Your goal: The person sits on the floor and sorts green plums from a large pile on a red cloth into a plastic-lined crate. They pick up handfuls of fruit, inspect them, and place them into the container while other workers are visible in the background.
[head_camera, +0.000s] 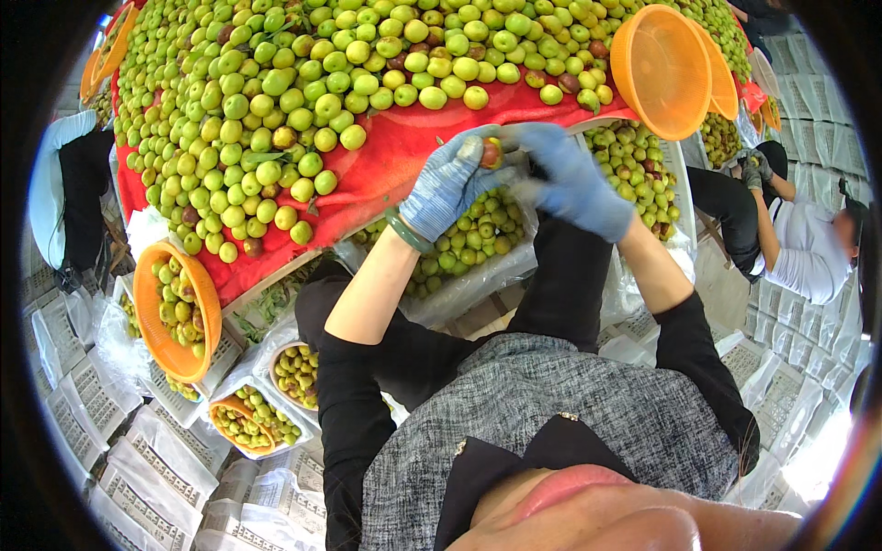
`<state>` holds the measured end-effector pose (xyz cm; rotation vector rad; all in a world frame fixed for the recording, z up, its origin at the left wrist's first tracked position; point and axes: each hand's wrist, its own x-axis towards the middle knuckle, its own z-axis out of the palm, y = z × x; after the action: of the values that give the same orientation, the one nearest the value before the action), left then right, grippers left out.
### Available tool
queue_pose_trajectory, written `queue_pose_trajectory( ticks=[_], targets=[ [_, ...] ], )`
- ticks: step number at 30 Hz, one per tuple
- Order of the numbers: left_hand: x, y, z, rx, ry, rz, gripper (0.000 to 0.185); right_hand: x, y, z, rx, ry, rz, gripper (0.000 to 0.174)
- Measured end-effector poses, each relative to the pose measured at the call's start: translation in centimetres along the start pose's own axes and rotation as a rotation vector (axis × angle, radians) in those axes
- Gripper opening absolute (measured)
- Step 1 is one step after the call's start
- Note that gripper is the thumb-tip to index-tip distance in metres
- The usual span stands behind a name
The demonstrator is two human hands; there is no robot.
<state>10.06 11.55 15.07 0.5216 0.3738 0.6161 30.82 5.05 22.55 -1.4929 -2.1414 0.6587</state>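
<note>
My left hand (451, 179), in a blue glove with a green bangle at the wrist, holds a reddish-brown and green fruit (490, 153) between its fingers. My right hand (575, 179), gloved in blue too, is blurred beside it on the right; whether anything is in its fingers cannot be told. Beyond both hands, a heap of green jujube-like fruits (275, 82) lies on a red cloth (393, 148). Below the hands, a plastic-lined crate (475, 286) holds more green fruits (475, 234).
An orange basket (661, 72) stands at the cloth's right edge. Another orange basket (143, 310) with fruits is at the left. A crate of fruits (637, 172) lies right of my right hand. One person (806, 234) sits at the right; another (62, 186) is at the far left.
</note>
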Motion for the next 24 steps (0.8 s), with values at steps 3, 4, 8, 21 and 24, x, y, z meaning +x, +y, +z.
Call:
queue_pose_trajectory(
  ticks=[3,4,8,21,24],
  targets=[
    [-1.3,-0.4,1.0,0.061,-0.021,-0.021,0.055,2.2,-1.9,2.1,-0.244,-0.029,-0.065,0.048],
    [-1.7,-0.6,1.2,0.042,-0.029,-0.064,0.054,1.4,-1.2,2.4,-0.189,0.057,-0.023,0.045],
    [-2.3,-1.2,1.1,0.116,0.076,-0.081,0.044,-4.4,6.9,1.0,-0.230,0.383,0.173,0.033],
    [-1.0,-1.7,-4.5,0.065,0.543,0.026,0.030,9.0,8.8,4.1,-0.291,0.337,-0.107,0.041],
    [-1.0,-1.2,-5.4,0.038,0.553,0.078,0.031,16.3,8.1,8.6,-0.650,0.053,0.035,0.035]
  ],
)
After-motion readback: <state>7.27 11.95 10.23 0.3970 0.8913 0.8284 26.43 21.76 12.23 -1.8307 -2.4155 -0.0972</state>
